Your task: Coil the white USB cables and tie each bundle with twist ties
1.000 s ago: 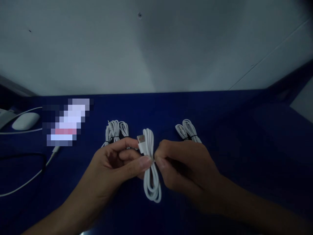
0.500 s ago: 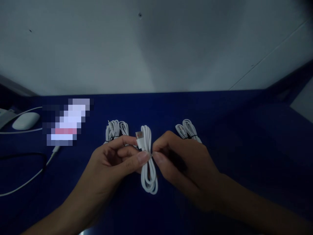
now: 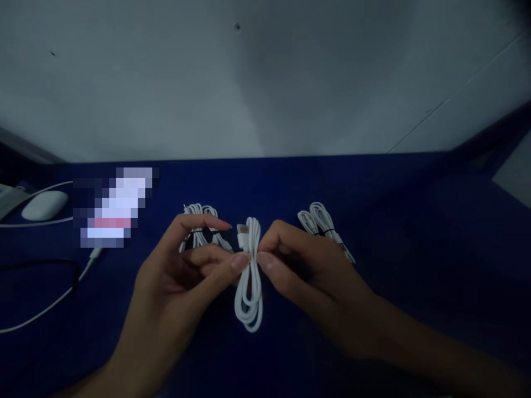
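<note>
A coiled white USB cable (image 3: 249,282) hangs upright above the blue table (image 3: 415,232), its plug at the top. My left hand (image 3: 182,276) pinches the coil's middle with thumb and middle fingers, the index finger lifted away. My right hand (image 3: 307,271) pinches the same spot from the right with thumb and forefinger. Behind my left hand lies a second tied white cable bundle (image 3: 199,221). A third tied bundle (image 3: 319,221) lies behind my right hand.
A white mouse (image 3: 43,204) sits at the far left with thin white and dark cords (image 3: 45,301) trailing across the table. A blurred white and pink object (image 3: 114,207) lies left of the bundles. A grey wall rises behind the table.
My left index finger has lifted off the coil. Both hands and the cable shifted slightly up and left, and the coil has turned a little.
</note>
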`<action>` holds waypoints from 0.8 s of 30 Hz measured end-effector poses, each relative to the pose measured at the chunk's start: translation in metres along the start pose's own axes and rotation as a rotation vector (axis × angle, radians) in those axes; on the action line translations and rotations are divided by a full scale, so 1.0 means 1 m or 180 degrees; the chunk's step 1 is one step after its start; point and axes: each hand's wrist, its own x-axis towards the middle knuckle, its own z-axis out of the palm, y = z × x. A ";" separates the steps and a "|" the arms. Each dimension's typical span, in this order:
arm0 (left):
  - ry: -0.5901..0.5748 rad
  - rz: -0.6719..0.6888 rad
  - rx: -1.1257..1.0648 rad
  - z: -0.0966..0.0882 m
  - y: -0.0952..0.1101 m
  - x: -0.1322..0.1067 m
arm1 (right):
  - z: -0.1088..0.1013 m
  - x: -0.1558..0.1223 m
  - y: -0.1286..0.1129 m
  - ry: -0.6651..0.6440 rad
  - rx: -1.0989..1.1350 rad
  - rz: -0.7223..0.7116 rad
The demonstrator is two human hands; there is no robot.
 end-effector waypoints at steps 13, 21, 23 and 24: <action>0.0716 0.1431 0.1819 0.003 -0.002 -0.018 | 0.000 0.002 -0.003 0.0093 0.1005 0.0386; 0.0405 0.1827 0.2387 -0.012 -0.003 -0.020 | -0.001 0.002 0.000 -0.0231 0.1391 0.0858; 0.0327 0.1873 0.2448 -0.014 -0.003 -0.021 | -0.001 0.002 0.001 -0.0278 0.1482 0.0885; 0.0260 0.1889 0.2460 -0.015 -0.003 -0.022 | -0.001 0.002 0.001 -0.0294 0.1521 0.0868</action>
